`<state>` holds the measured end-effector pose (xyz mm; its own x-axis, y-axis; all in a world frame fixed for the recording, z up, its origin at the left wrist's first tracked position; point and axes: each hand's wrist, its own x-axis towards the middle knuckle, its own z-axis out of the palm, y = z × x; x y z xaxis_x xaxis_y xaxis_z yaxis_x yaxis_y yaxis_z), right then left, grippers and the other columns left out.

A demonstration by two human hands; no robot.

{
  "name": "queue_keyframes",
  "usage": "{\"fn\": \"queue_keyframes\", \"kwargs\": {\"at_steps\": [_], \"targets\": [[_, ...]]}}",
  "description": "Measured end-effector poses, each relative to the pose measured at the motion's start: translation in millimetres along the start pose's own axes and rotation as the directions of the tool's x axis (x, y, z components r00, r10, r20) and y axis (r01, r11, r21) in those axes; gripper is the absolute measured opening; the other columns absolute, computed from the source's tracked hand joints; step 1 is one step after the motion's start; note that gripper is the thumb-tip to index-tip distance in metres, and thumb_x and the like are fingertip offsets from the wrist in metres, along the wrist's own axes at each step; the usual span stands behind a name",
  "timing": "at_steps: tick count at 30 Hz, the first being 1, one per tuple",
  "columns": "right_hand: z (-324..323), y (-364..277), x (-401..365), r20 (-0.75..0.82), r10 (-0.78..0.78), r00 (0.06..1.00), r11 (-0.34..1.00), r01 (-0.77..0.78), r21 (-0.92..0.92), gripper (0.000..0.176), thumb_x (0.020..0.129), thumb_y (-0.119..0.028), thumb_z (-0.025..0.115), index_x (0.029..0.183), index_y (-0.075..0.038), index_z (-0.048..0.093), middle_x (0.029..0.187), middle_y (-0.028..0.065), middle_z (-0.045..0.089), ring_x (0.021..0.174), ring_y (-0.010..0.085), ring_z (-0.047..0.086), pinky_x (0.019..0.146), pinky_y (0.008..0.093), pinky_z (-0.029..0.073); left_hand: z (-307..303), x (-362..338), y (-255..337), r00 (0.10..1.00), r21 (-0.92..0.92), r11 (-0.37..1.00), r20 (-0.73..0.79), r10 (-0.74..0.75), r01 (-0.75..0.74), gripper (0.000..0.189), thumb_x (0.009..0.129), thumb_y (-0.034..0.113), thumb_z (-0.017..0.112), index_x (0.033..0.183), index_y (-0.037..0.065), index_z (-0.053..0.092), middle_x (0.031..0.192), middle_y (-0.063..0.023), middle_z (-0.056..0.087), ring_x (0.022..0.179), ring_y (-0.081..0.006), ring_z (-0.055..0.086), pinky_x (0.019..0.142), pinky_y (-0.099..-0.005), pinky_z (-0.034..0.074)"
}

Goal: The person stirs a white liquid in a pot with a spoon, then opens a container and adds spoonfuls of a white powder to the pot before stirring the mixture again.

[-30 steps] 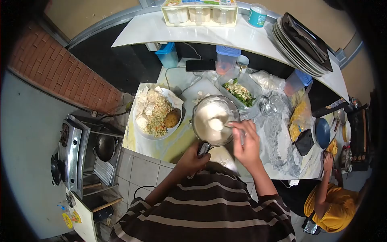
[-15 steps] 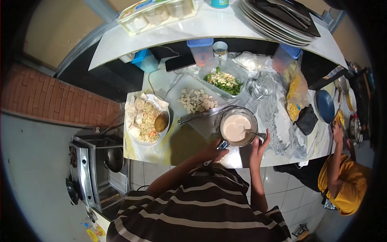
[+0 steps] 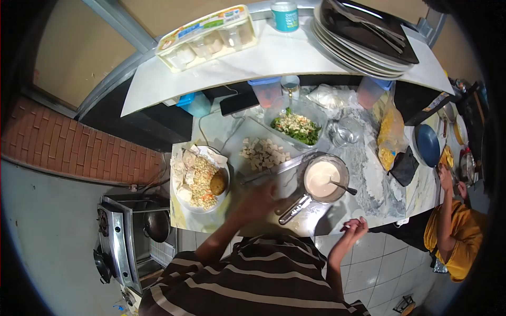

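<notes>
My left hand (image 3: 259, 201) is blurred, off the saucepan handle (image 3: 295, 209), its fingers apart with nothing visible in them. It is near the knife (image 3: 282, 169), which lies on the cutting board (image 3: 240, 136) beside pale diced cubes (image 3: 265, 154). The saucepan (image 3: 345, 179) stands on the counter with a creamy pinkish sauce (image 3: 322, 175) inside. A spoon (image 3: 343, 187) leans in the sauce, its handle over the rim. My right hand (image 3: 356, 227) hangs at the counter's front edge, fingers loosely curled and holding nothing.
A plate (image 3: 208, 209) of chopped food stands left, a plastic container (image 3: 315, 100) of greens behind the board. Right are a glass jar (image 3: 345, 131), a bag of yellow pieces (image 3: 390, 131) and a blue pan (image 3: 427, 146). A person in yellow (image 3: 458, 237) works at far right.
Both hands have let go of the saucepan; the left moved left toward the knife, the right down to the counter edge. The spoon handle now points further right. The view has shifted.
</notes>
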<state>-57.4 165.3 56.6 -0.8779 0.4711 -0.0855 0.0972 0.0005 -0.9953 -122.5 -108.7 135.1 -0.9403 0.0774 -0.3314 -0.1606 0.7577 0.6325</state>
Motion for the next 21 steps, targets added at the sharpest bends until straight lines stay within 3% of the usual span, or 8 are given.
{"fn": "queue_keyframes", "kwargs": {"at_steps": [2,5,8,10,13,15,19,21], "targets": [[16,-27,-3,-0.022,-0.122,0.992,0.992,0.122,0.009,0.030,0.102,-0.019,0.042,0.128,-0.002,0.039,0.103,0.0076,0.047,0.095,0.0164,0.047,0.090,0.0306,0.039,-36,-8,-23,0.990,-0.157,0.986,-0.121,-0.068,0.048,0.045,0.087,0.041,0.068,0.099,0.000,0.055,0.087,-0.0140,0.065,0.082,-0.0281,0.064,0.079,-0.0386,0.048],[85,-85,16,0.175,-0.347,0.921,0.937,0.347,0.034,0.016,0.098,-0.009,0.050,0.112,-0.003,0.047,0.097,0.0059,0.049,0.095,0.0152,0.049,0.088,0.0298,0.042,-89,-13,-40,0.931,-0.231,0.971,-0.363,-0.029,-0.060,0.032,0.089,0.027,0.068,0.099,0.000,0.055,0.086,-0.0124,0.065,0.077,-0.0240,0.062,0.075,-0.0354,0.049],[186,-155,23,0.542,-0.503,0.673,0.840,0.529,0.123,0.022,0.094,-0.002,0.054,0.115,0.000,0.053,0.104,0.0105,0.056,0.095,0.0173,0.056,0.083,0.0287,0.046,-117,-25,-61,0.829,-0.297,0.929,-0.558,0.019,-0.221,0.023,0.089,0.016,0.068,0.099,0.000,0.055,0.084,-0.0113,0.064,0.075,-0.0206,0.062,0.073,-0.0322,0.050],[261,-187,27,0.628,-0.422,0.654,0.904,0.360,0.231,0.026,0.094,-0.004,0.058,0.119,-0.001,0.051,0.108,0.0099,0.060,0.087,0.0145,0.064,0.070,0.0275,0.050,-128,-31,-80,0.778,-0.291,0.904,-0.625,0.068,-0.313,0.020,0.089,0.011,0.068,0.099,-0.001,0.055,0.084,-0.0104,0.064,0.073,-0.0169,0.062,0.071,-0.0292,0.050],[365,-220,50,0.617,-0.405,0.675,0.914,0.312,0.258,0.022,0.092,-0.005,0.056,0.112,-0.001,0.047,0.104,0.0123,0.062,0.077,0.0176,0.067,0.065,0.0307,0.051,-144,-48,-103,0.778,-0.302,0.885,-0.620,0.101,-0.355,0.021,0.090,0.012,0.068,0.099,-0.001,0.054,0.084,-0.0099,0.064,0.072,-0.0161,0.062,0.070,-0.0298,0.051],[409,-231,61,0.550,-0.501,0.668,0.829,0.553,0.082,0.031,0.092,-0.005,0.056,0.115,-0.002,0.036,0.118,0.0146,0.054,0.072,0.0184,0.067,0.051,0.0299,0.053,-155,-57,-126,0.764,-0.299,0.872,-0.633,0.124,-0.388,0.020,0.090,0.011,0.068,0.098,-0.001,0.055,0.084,-0.0095,0.064,0.073,-0.0153,0.062,0.071,-0.0294,0.051],[460,-225,70,0.443,-0.537,0.718,0.810,0.586,0.031,0.038,0.090,-0.006,0.058,0.114,-0.006,0.029,0.117,0.0174,0.054,0.069,0.0207,0.068,0.048,0.0317,0.054,-180,-74,-166,0.771,-0.314,0.870,-0.627,0.111,-0.380,0.018,0.090,0.010,0.067,0.097,-0.001,0.055,0.083,-0.0088,0.063,0.073,-0.0141,0.062,0.070,-0.0282,0.051],[468,-226,65,0.403,-0.431,0.807,0.902,0.366,0.231,0.037,0.088,-0.009,0.059,0.111,-0.007,0.031,0.099,0.0187,0.059,0.069,0.0225,0.068,0.054,0.0323,0.053,-189,-77,-181,0.781,-0.342,0.862,-0.618,0.093,-0.374,0.018,0.090,0.009,0.068,0.096,-0.001,0.055,0.081,-0.0077,0.063,0.071,-0.0132,0.061,0.067,-0.0278,0.050]]}}
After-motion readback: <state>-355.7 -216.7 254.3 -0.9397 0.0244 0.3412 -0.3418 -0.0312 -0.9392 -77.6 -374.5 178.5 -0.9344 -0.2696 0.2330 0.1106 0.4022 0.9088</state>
